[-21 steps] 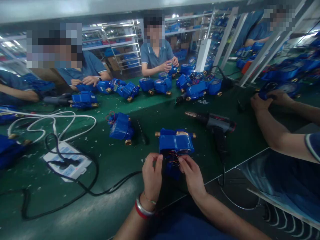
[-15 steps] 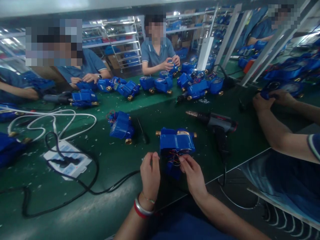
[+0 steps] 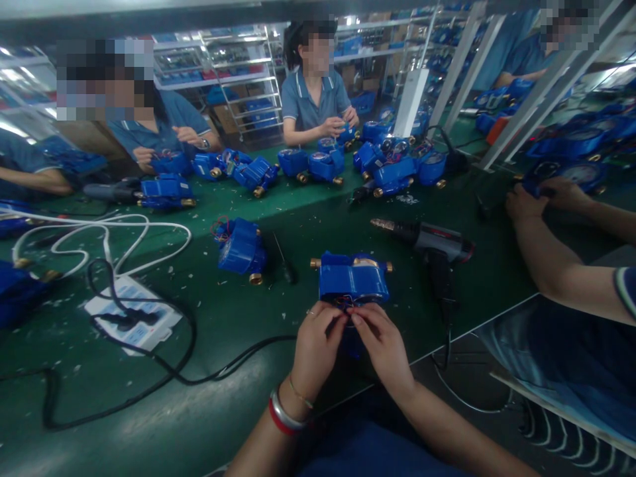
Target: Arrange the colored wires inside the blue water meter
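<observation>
A blue water meter [image 3: 348, 275] with brass pipe ends lies on the green table in front of me. Thin wires [image 3: 344, 301] come out of its near side. My left hand [image 3: 318, 344] has its thumb and fingers pinched on the wires, close against the other hand. My right hand [image 3: 382, 341] pinches at the same wires, its fingertips meeting those of the left. Below the fingers a dark blue part [image 3: 352, 344] shows, mostly covered by both hands.
A second meter [image 3: 242, 248] and a thin screwdriver [image 3: 285, 262] lie to the left. On the right rests a heat gun [image 3: 437, 248]. A power strip [image 3: 134, 315] with looping cables is at the left. Co-workers handle meters across the table and at right.
My left hand has moved right and up to the wires, and its fingers now meet those of my right hand. The right hand has shifted slightly; the meter stays in place.
</observation>
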`<state>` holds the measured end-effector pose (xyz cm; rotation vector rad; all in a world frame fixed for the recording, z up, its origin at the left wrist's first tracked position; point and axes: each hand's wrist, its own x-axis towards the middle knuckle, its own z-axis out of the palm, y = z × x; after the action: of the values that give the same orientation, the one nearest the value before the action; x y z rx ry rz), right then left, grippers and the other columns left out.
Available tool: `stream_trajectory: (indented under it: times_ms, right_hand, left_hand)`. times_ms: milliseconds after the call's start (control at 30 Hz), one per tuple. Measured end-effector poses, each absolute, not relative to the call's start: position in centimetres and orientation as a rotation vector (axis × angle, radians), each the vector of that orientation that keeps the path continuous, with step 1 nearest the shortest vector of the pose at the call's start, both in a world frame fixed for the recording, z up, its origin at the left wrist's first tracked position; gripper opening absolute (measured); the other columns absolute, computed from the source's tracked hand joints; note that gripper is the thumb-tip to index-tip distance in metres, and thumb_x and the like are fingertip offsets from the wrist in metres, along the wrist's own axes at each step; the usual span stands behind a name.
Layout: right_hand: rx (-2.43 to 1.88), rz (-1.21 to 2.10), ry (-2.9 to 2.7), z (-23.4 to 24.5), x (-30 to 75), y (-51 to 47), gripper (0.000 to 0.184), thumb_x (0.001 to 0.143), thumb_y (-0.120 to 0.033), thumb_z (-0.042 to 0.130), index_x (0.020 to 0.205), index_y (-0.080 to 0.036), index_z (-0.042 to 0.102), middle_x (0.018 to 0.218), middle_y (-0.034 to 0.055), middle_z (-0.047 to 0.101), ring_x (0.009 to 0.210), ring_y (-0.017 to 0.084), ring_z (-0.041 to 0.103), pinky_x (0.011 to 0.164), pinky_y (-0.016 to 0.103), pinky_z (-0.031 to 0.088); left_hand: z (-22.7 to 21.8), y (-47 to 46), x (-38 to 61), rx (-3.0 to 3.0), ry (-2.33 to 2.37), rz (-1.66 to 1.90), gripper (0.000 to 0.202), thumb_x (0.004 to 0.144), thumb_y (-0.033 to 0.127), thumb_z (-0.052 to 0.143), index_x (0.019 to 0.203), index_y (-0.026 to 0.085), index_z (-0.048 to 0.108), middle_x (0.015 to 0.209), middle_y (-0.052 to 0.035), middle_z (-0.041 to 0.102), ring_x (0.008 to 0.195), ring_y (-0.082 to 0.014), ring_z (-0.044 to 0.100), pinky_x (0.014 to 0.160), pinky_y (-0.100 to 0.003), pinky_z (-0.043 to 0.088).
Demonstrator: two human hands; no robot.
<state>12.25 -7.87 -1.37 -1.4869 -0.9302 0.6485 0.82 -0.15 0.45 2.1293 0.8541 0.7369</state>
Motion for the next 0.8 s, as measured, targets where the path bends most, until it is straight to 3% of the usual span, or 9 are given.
stream_trajectory:
  times_ms: [133, 367, 800]
  right_hand:
    - [-1.585, 0.500, -1.135, -1.0, 12.5, -7.9, 0.014, 0.087, -0.028, 0.054, 0.092, -0.020, 0.064, 0.095, 0.0051, 0.054, 0.086, 0.017, 0.055, 0.075, 0.028, 0.044]
    - [-1.601, 0.526, -1.105, -1.2, 12.7, -7.8, 0.012, 0.088, -0.028, 0.053, 0.084, -0.020, 0.061, 0.091, 0.0042, 0.053, 0.082, 0.016, 0.054, 0.072, 0.029, 0.044]
    - [-1.567, 0.621, -0.980, -1.4, 12.8, -7.8, 0.018, 0.089, -0.034, 0.050, 0.084, -0.020, 0.060, 0.092, 0.0044, 0.055, 0.083, 0.018, 0.055, 0.072, 0.030, 0.043]
  left_hand:
    - [0.2, 0.3, 0.5, 1.926, 0.913, 0.743, 0.018, 0.089, 0.028, 0.048, 0.085, 0.019, 0.063, 0.085, -0.0017, 0.061, 0.083, -0.0142, 0.056, 0.078, -0.027, 0.041]
    - [-0.1, 0.7, 0.4, 1.686, 1.024, 0.687, 0.023, 0.089, 0.037, 0.046, 0.087, 0.020, 0.062, 0.083, -0.0012, 0.065, 0.080, -0.0155, 0.059, 0.075, -0.027, 0.043]
    - [-0.3, 1.0, 0.4, 1.505, 0.873, 0.653, 0.022, 0.085, 0.031, 0.051, 0.098, 0.018, 0.063, 0.090, -0.0041, 0.065, 0.085, -0.0159, 0.058, 0.080, -0.030, 0.044]
